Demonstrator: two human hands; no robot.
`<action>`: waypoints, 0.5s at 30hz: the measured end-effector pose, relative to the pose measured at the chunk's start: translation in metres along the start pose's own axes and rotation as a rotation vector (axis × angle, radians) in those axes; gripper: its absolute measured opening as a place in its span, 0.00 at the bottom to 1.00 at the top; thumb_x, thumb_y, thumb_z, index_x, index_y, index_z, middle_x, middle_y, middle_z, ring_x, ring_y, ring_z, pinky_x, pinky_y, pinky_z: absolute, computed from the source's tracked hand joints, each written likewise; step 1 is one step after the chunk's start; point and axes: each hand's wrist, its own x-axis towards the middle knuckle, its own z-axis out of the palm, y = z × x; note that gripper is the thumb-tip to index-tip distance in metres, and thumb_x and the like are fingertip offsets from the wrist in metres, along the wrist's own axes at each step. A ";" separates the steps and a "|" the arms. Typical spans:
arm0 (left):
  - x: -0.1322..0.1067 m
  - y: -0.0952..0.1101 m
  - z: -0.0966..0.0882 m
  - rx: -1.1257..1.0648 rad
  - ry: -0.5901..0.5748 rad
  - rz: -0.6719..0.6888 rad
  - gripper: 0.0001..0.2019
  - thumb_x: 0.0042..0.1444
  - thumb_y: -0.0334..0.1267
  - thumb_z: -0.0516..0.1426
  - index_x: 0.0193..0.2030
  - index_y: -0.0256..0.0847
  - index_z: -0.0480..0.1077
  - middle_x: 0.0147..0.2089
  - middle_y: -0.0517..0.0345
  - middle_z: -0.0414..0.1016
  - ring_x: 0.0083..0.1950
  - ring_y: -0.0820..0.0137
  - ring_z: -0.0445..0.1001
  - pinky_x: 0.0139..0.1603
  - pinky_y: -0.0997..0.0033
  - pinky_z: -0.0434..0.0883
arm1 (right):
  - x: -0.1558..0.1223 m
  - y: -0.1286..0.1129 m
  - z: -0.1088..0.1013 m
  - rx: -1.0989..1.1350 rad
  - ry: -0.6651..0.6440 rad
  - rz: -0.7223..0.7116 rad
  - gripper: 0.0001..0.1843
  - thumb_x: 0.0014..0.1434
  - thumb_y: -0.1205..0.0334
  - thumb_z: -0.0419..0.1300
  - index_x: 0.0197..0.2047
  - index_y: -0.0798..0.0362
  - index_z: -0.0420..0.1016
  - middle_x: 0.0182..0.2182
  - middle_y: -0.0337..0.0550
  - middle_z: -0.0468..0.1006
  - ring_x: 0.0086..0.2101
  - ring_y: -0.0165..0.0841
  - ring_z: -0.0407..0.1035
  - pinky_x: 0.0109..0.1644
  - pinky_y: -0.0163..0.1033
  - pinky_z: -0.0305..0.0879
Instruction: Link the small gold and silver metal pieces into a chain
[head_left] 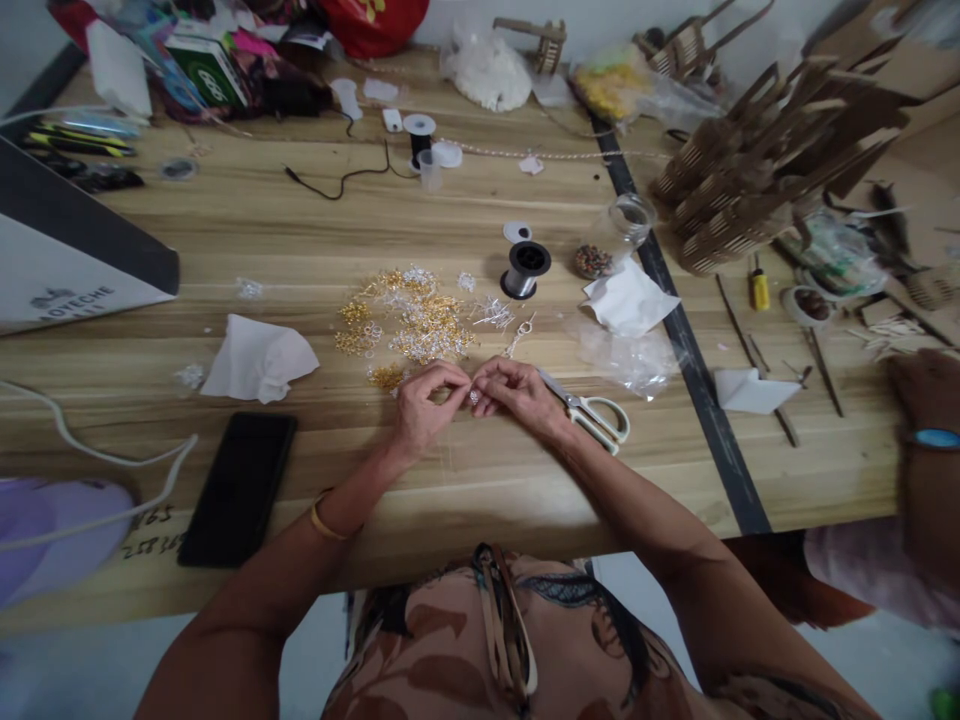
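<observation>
My left hand [429, 402] and my right hand [519, 394] meet over the wooden table, fingertips pinched almost together. A small silvery beaded piece [474, 397] sits at the fingertips of my right hand. What my left fingers pinch is too fine to make out. Just beyond both hands spreads a pile of gold and silver beads [431, 325]. Some silver pins [495, 312] and a short beaded strand [519, 335] lie to its right. Scissors [600, 420] with pale handles rest beside my right wrist, partly covered by it.
A wire spool [525, 270] stands behind the pins. White paper [630, 298] and a clear jar of beads [615, 240] are to the right. At left lie crumpled paper [259, 360] and a black phone [238, 490]. Another person's hand [926, 390] rests at far right.
</observation>
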 end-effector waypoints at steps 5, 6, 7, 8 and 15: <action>-0.002 0.000 0.000 -0.047 0.003 -0.090 0.04 0.51 0.29 0.61 0.27 0.38 0.72 0.30 0.56 0.76 0.33 0.72 0.75 0.35 0.72 0.72 | 0.000 0.001 0.000 0.001 -0.013 -0.014 0.18 0.56 0.47 0.63 0.37 0.55 0.71 0.28 0.40 0.80 0.26 0.28 0.75 0.29 0.31 0.70; -0.002 0.000 0.000 -0.058 -0.001 -0.108 0.04 0.51 0.29 0.61 0.27 0.38 0.72 0.30 0.56 0.76 0.33 0.72 0.75 0.34 0.73 0.72 | 0.000 0.001 0.000 0.000 -0.014 -0.015 0.18 0.56 0.47 0.63 0.37 0.55 0.71 0.28 0.40 0.80 0.25 0.28 0.75 0.28 0.31 0.70; -0.002 0.000 0.000 -0.070 -0.005 -0.124 0.04 0.51 0.28 0.61 0.27 0.38 0.72 0.30 0.56 0.76 0.33 0.72 0.75 0.34 0.73 0.73 | 0.000 0.001 0.001 -0.001 -0.015 -0.016 0.18 0.57 0.47 0.63 0.37 0.55 0.71 0.28 0.40 0.80 0.25 0.28 0.75 0.28 0.31 0.70; -0.002 0.001 0.000 -0.083 -0.008 -0.138 0.04 0.51 0.28 0.61 0.27 0.37 0.72 0.30 0.56 0.75 0.33 0.72 0.75 0.35 0.74 0.73 | 0.000 0.001 0.001 -0.003 -0.016 -0.016 0.18 0.57 0.47 0.62 0.37 0.55 0.70 0.27 0.40 0.80 0.25 0.28 0.75 0.28 0.31 0.70; -0.001 0.002 0.000 -0.137 0.000 -0.192 0.04 0.50 0.28 0.61 0.27 0.37 0.72 0.30 0.56 0.75 0.34 0.73 0.75 0.35 0.74 0.73 | 0.000 0.002 0.004 -0.012 -0.001 -0.018 0.19 0.57 0.47 0.62 0.40 0.54 0.66 0.27 0.39 0.80 0.25 0.28 0.75 0.27 0.30 0.69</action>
